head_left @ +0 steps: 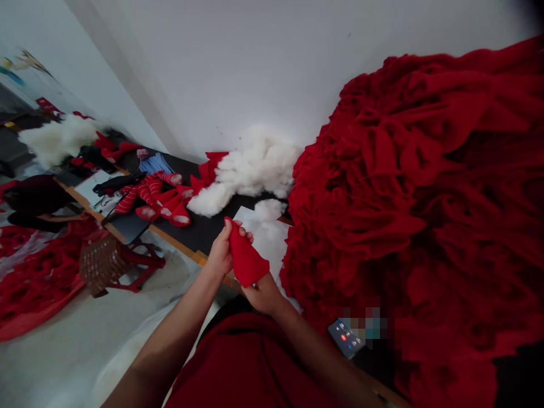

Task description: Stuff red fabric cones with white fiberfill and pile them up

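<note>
A small red cone-shaped cloth piece (247, 258) is held between my hands in front of my body. My left hand (221, 249) grips its narrow upper end, with the thumb on the near side and fingers showing beyond. At the wide lower end is my right hand (264, 294), its thumb by the edge and its other fingers hidden by the cloth, apparently inside it. Just behind the piece lies a white sheet (274, 241) with a tuft of white stuffing (270, 209) on it.
White fluffy stuffing (259, 161) is heaped against the wall. Red cloth pieces (369, 187) form a tall pile on the right. Stuffed red pieces (164, 207) lie left on the black table. Nearby are a lit phone (346, 339), a stool (104, 263) and another person (38, 198).
</note>
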A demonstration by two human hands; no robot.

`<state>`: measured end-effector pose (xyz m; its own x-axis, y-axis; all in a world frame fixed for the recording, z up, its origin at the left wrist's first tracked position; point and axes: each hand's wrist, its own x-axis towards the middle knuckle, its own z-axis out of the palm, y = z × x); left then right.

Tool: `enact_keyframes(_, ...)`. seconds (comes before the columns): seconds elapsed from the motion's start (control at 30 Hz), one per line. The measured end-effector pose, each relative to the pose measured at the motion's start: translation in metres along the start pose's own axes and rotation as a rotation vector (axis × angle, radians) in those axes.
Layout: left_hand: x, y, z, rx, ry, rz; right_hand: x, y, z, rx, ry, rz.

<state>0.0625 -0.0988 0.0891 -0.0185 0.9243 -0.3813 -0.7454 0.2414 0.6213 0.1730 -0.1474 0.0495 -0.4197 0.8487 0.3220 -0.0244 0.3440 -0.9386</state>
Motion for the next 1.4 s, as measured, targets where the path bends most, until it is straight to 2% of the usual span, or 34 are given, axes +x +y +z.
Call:
enact_keyframes(0.1,0.002,-0.001,0.004,0.030,0.038,0.026,0.004,-0.001,-0.002,-0.009,-0.042,-0.086)
enact_keyframes(0.27,-0.005,-0.009,0.009,0.044,0.001,-0.035,0.006,0.000,-0.004,0.007,0.061,0.041)
enact_keyframes(0.37,-0.011,-0.015,0.006,0.050,-0.015,-0.080,0.006,-0.004,-0.006,-0.044,0.031,0.014)
enact_keyframes(0.43,-0.009,-0.016,0.001,0.026,0.019,-0.093,0.006,-0.006,-0.006,-0.083,0.021,0.013)
enact_keyframes(0.57,0.004,-0.013,-0.008,-0.086,0.190,-0.044,0.006,-0.005,-0.005,-0.199,0.138,0.101)
enact_keyframes(0.7,0.003,-0.023,-0.010,-0.079,0.157,-0.122,0.009,0.005,-0.002,-0.323,0.205,0.136)
enact_keyframes(0.8,-0.001,-0.026,-0.010,-0.082,0.165,-0.191,0.009,0.006,0.000,-0.378,0.161,0.100)
enact_keyframes(1.0,0.007,-0.016,-0.011,-0.108,0.216,-0.227,0.009,0.000,0.006,-0.474,0.073,-0.018)
enact_keyframes(1.1,0.013,-0.015,-0.013,-0.113,0.175,-0.238,0.012,0.005,0.010,-0.473,0.015,-0.046)
enact_keyframes(1.27,0.019,-0.014,-0.022,-0.131,0.132,-0.266,0.011,0.013,0.018,-0.455,-0.001,-0.098)
enact_keyframes(1.33,0.020,-0.008,-0.027,-0.140,0.158,-0.289,0.010,0.016,0.015,-0.417,-0.028,-0.128)
enact_keyframes(1.4,0.022,0.001,-0.034,-0.151,0.245,-0.243,0.014,0.025,0.006,-0.369,0.039,-0.116)
